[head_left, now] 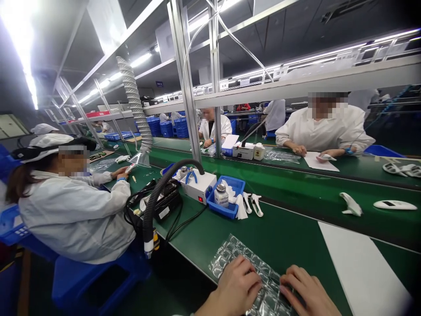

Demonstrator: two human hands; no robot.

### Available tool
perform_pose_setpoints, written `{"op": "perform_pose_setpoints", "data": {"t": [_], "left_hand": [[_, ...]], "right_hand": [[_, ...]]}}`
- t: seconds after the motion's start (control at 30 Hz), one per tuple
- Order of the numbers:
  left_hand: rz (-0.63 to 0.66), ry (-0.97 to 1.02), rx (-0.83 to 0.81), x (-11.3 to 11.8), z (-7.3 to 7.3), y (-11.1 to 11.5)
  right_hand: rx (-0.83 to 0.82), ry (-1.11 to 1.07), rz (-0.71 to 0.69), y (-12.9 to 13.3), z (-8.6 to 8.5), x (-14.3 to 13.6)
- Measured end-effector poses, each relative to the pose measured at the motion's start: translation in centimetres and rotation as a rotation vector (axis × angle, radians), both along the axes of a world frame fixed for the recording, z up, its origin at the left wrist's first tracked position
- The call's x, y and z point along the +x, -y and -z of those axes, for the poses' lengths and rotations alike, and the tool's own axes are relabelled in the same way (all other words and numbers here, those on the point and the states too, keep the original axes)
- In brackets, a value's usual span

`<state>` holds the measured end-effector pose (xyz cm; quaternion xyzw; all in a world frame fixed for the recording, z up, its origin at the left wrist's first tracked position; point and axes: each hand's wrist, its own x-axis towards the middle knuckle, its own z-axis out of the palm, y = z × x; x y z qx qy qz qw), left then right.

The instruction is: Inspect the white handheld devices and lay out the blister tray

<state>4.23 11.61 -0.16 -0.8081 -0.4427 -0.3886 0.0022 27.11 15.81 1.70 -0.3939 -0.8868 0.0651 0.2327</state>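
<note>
A sheet of clear bubble wrap with large square pockets lies at the front edge of the green workbench. My left hand rests on its near left part, fingers curled down and pressed together on the film. At the sheet's right side, my right hand has its fingers bent and closed on the edge, thumb underneath. Whether anything lies under the film between my hands cannot be made out. To the right of my right hand is a white sheet of paper.
A blue tray holds a bottle and white wipes; white plastic parts lie beside it. Further left are a white box and a black hose. White pieces lie on the green belt. Co-workers sit left and opposite.
</note>
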Motion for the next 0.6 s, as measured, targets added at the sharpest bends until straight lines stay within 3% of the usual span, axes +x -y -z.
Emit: {"op": "perform_pose_setpoints", "data": {"t": [0.27, 0.43, 0.6], "left_hand": [[0.013, 0.002, -0.009, -0.2, 0.8, -0.4], [0.027, 0.009, -0.018, -0.1, 0.6, -0.3], [0.023, -0.002, -0.014, -0.3, 0.5, -0.2]], "right_hand": [[-0.110, -0.122, 0.190, -3.7, 0.3, 0.1], [-0.306, 0.053, 0.169, -3.6, -1.2, -1.0], [-0.261, 0.170, 0.186, -4.3, -1.2, -3.0]]}}
